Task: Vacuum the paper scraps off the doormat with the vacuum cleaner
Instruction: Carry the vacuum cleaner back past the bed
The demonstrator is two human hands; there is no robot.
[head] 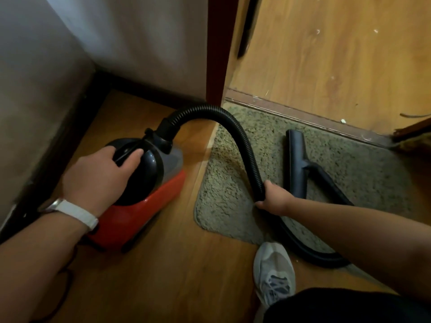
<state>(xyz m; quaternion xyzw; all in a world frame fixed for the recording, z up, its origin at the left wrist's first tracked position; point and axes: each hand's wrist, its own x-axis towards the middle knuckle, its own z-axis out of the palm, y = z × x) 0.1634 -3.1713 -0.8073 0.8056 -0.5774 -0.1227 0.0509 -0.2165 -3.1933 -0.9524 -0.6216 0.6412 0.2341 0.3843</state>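
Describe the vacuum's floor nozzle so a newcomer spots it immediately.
Find the green shaggy doormat before the doorway threshold. Lying on its middle, right of the right hand, is the nozzle: a flat, dark bar, unlike the ribbed hose curving beside it.

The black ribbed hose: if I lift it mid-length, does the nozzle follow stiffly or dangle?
Probably floppy: the hose arcs from the vacuum cleaner and loops back over the doormat. Lifted where the right hand grips, the nozzle would likely dangle and drag. Its ribs should resist slipping.
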